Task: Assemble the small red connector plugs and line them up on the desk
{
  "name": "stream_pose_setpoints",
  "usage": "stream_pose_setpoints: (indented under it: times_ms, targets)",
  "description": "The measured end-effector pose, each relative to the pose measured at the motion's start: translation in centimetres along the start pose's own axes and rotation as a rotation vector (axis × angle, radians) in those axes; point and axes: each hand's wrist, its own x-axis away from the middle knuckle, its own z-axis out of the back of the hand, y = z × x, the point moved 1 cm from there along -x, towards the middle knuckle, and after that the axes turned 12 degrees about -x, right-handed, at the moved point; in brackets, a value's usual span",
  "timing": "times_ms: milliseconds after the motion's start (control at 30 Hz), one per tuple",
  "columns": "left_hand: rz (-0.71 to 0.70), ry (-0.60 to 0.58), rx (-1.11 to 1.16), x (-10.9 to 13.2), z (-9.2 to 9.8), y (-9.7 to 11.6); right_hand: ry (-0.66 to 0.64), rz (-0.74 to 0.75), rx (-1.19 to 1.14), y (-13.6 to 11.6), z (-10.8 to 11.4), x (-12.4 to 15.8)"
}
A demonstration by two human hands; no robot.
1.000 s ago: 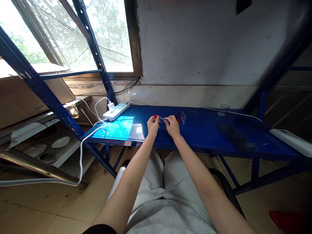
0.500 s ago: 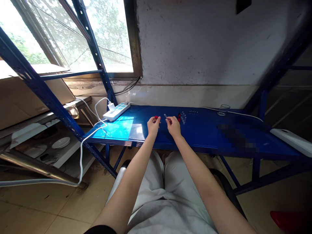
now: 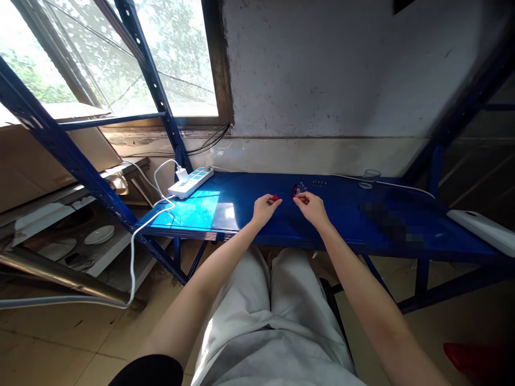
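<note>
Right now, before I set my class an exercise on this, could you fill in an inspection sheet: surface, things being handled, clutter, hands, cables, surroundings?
Surface: glossy blue tabletop, sunlit toward its left end.
Things being handled: small red object; small clear tube-like pieces beside a red-and-black object.
Clutter: clear round glass near the back edge; row of tiny pieces; long white object at the right end; white power strip.
Hands: left hand, fingers pinching the small red object; right hand, fingers near the clear pieces, contents unclear.
Cables: thick white cable hanging off the left end; black cables below the window.
Surroundings: bright window, grey wall, blue metal rack.
</note>
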Motion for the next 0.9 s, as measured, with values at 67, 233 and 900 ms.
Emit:
stream_pose_setpoints:
  times_ms: [67,233,900]
  targets:
    - [-0.049,-0.035,-0.085,-0.4,-1.0,0.6,-0.052,-0.080,0.040,0.9,1.3,-0.2]
    - [-0.068,-0.100,-0.196,-1.3,-4.2,2.5,-0.072,-0.178,0.186,2.0,2.7,-0.4]
    - [0.069,-0.113,-0.305,-2.2,-7.7,1.7,0.020,-0.172,0.457,3.4,2.1,0.3]
